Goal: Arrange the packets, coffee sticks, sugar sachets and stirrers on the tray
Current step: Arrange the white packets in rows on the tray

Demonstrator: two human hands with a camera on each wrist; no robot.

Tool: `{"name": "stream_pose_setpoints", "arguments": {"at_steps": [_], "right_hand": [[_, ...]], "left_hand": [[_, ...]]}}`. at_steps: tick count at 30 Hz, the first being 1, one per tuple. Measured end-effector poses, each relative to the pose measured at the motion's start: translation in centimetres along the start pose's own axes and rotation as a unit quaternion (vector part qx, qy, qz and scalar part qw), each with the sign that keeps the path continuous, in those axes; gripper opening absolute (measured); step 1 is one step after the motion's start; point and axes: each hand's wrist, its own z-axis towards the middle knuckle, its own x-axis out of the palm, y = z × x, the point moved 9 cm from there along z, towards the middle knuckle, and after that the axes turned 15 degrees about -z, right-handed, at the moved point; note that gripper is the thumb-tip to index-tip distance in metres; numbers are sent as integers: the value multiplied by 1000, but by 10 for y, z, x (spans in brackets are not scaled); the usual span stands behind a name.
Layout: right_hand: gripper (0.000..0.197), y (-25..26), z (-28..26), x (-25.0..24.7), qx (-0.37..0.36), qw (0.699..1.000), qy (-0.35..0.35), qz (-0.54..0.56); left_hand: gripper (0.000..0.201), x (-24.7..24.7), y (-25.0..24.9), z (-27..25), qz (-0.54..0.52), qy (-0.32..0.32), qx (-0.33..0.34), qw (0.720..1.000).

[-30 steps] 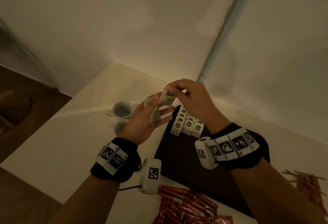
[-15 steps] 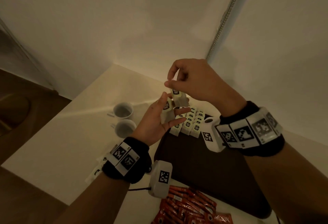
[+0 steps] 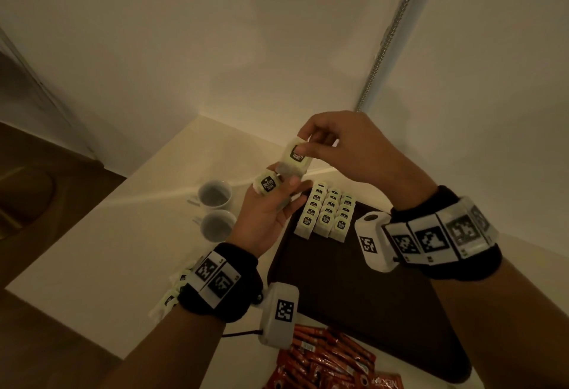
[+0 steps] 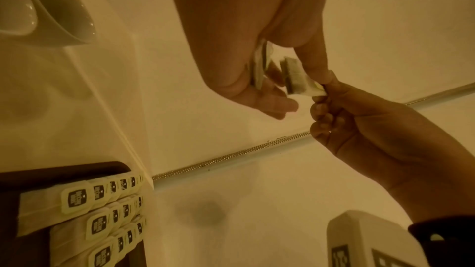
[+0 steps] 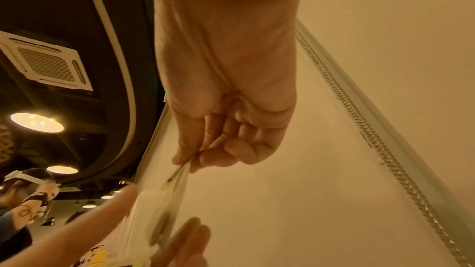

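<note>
A dark tray (image 3: 354, 296) lies on the pale table, with three rows of white packets (image 3: 326, 216) lined up at its far end. Above the tray's far left corner my left hand (image 3: 277, 191) holds a small stack of the same packets (image 3: 267, 185) between thumb and fingers. My right hand (image 3: 304, 148) pinches the top edge of one packet (image 3: 297, 156), which hangs just above that stack. In the left wrist view this packet (image 4: 295, 76) is apart from the held stack (image 4: 259, 68). The right wrist view shows it blurred (image 5: 172, 190) below the pinching fingers (image 5: 195, 159).
Two white cups (image 3: 214, 194) (image 3: 217, 225) stand left of the tray. More white packets (image 3: 172, 293) lie on the table under my left wrist. A heap of red coffee sticks (image 3: 323, 358) sits at the near edge. Walls close off the table's far corner.
My right hand has drawn one packet off the stack in my left hand and lifted it. Both hands have risen a little above the tray's far end.
</note>
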Motion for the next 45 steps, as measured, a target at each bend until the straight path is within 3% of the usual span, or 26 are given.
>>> {"name": "stream_pose_setpoints", "arguments": {"at_steps": [2,5,9,15,20,24,27,35,45], "right_hand": [[9,-5,-3,-1,7,1000,-7,20],[8,-6,-7,-4,2,999,-22,37],[6,-8,-11,-7,-1,998,-41,43],[6,-42,-23,8,30,998,-45,43],[14,-107,-43,88,114,991,74,0],[25,-147,-67,160,187,958,215,2],[22,-157,-77,192,200,942,268,-3],[13,-192,-68,202,257,949,179,-26],[14,-204,-54,206,269,952,143,-43]], "left_hand": [[27,3,-3,0,8,3,16,1000],[14,1,-4,0,3,-6,28,1000],[14,-2,3,1,9,-17,21,1000],[39,-37,2,4,-28,-105,5,994],[48,-55,-8,6,-65,-128,-19,989],[51,-54,-11,8,-51,-117,-29,991],[52,-58,-9,9,-41,-119,-34,992],[66,-67,-9,9,-43,-133,-42,989],[71,-68,-7,12,-18,-129,-52,990]]}}
